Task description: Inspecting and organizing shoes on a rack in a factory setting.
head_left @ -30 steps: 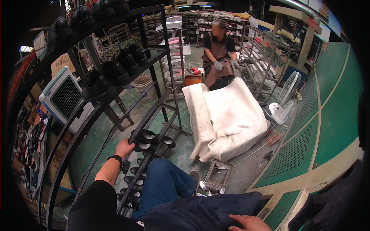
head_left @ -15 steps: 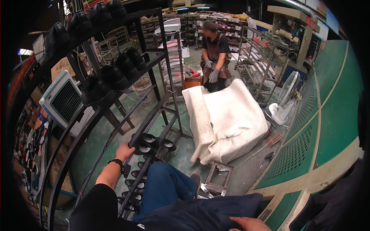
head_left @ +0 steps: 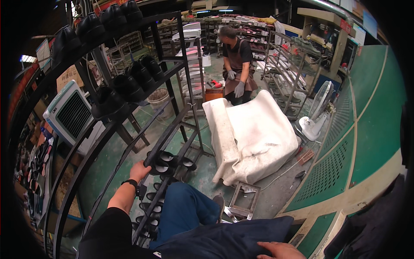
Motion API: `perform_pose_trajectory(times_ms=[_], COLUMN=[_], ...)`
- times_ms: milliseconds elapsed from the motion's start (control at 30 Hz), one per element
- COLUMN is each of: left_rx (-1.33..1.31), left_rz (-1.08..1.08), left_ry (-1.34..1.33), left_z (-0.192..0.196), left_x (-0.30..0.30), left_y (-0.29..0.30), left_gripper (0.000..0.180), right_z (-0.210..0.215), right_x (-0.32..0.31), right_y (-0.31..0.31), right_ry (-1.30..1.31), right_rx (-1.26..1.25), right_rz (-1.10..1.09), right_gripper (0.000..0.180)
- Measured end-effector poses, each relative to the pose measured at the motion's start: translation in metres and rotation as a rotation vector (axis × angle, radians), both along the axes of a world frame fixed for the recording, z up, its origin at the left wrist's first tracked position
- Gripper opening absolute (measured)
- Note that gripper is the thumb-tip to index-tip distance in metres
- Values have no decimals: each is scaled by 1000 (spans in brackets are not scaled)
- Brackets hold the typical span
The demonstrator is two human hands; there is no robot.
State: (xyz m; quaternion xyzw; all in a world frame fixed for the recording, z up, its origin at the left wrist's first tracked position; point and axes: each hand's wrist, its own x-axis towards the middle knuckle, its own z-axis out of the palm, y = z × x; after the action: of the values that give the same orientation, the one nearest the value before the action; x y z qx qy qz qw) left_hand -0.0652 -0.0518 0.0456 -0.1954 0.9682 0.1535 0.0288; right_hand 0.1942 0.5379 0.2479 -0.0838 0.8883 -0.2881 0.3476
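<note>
My left hand (head_left: 140,171), a black band on its wrist, reaches to the black metal rack (head_left: 171,124). Its fingers are closed beside black shoes (head_left: 160,166) on a low tier; whether they grip a shoe or the rail is hidden. More black shoes (head_left: 137,74) stand on the upper tiers. At the lower edge, my right hand (head_left: 280,249) rests with fingers stretched out on the dark cloth (head_left: 233,235) over my lap, and nothing shows in it. Only part of this hand is in view.
A white sheet (head_left: 258,138) drapes over a bulky object ahead. Behind it sits a co-worker (head_left: 236,60) in grey gloves and a brown apron. A white fan (head_left: 317,112) and green panels (head_left: 332,172) stand right; a small metal frame (head_left: 245,199) lies near my foot.
The co-worker's head and upper body have shifted slightly left and become more upright, and the gloved hands have moved a little. My two hands stay in place.
</note>
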Motion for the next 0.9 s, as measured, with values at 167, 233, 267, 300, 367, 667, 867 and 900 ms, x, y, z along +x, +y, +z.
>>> perform_pose_trajectory(times_ms=[167,233,267,300,367,667,867,900], left_rx=[0,8,17,16,29,23,217,253], left_rz=[-5,5,13,11,15,2,-91,-83], left_ry=[6,-1,-8,-10,-16,1,110,139], left_z=[4,0,0,0,0,-7,-32,-33], left_x=[0,0,-1,-1,0,-2,-13,-9], left_y=[4,1,2,2,3,-6,-33,-48], left_gripper=[50,50,50,50,50,50,49,45], right_z=[-2,-1,-1,0,1,-8,-42,-39], right_x=[2,0,0,0,0,5,10,1], right_y=[2,2,2,2,2,0,18,16], right_ry=[2,-2,-7,-8,-18,-2,68,38], right_rx=[-9,-1,8,7,20,-23,1,15], right_rz=[-4,0,2,0,2,-26,104,127], right_gripper=[53,53,53,53,53,58,58,58])
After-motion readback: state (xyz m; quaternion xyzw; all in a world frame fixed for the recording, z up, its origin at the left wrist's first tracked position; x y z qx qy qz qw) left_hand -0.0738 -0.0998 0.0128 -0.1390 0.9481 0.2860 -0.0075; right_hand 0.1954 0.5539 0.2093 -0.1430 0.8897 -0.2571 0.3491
